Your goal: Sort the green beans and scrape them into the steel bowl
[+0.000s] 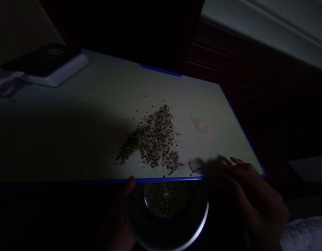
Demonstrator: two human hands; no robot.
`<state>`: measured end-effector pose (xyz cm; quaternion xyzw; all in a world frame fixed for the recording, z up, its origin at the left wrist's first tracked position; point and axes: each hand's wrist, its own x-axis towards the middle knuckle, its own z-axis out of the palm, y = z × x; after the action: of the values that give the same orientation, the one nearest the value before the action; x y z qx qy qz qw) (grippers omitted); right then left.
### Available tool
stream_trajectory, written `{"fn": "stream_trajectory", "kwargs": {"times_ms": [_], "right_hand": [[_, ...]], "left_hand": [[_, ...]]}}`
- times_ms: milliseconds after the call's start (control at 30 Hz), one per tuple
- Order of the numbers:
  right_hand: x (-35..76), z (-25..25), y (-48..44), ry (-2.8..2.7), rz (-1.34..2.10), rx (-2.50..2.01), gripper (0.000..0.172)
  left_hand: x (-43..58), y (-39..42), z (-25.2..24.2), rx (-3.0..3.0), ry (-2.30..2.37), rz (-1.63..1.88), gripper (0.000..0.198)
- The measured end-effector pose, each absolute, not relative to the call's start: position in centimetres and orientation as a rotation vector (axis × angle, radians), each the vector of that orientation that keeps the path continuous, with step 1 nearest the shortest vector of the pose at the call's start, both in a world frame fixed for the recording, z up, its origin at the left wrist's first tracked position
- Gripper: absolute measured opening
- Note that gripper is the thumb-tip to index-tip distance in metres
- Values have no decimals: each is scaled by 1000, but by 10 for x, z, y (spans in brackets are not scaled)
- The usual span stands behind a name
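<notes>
Small green beans (157, 136), seemingly mung beans, lie spread over the light table (103, 80), mixed with fine pinkish grains. Just below the table's front edge is a metal bowl (204, 223) with more green beans (168, 200) in it. My left hand (124, 219) is closed at the bowl's left side, its thumb up by the table edge; most of it is lost in shadow. Pinched in my right hand (257, 195) is a thin, dark, slender tool (211, 168), its tip at the tabletop near the beans; its exact kind is too dark to tell.
A separate patch of pinkish grains (202, 126) lies right of the beans. At the far left stands a white box-like object with a dark top (69, 69). A blue rim (240, 123) edges the table. Dark furniture (228, 52) stands behind, and patterned fabric (307, 233) shows lower right.
</notes>
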<state>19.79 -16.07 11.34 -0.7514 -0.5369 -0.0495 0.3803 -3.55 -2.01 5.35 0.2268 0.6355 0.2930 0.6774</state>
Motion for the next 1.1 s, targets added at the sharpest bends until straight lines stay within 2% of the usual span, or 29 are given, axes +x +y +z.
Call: {"fn": "stream_trajectory", "kwargs": {"times_ms": [200,400,567,800,1100], "right_hand": [[199,118,-155,-1481,-155,-1881,29],[198,121,-151,-1609,-122,-1792,28],[195,120,-153,-1628,-90,-1770,28],[194,117,-149,-1630,-129,-1767,27],[230,112,-133,-1397,-246,-2043,23]], "left_hand": [[-10,-14,86,260,1496,603,13],[-11,-13,81,328,1581,658,12],[-19,-16,69,374,1438,582,10],[-15,-15,75,80,1217,532,27],[-17,-16,74,91,1273,552,18]]}}
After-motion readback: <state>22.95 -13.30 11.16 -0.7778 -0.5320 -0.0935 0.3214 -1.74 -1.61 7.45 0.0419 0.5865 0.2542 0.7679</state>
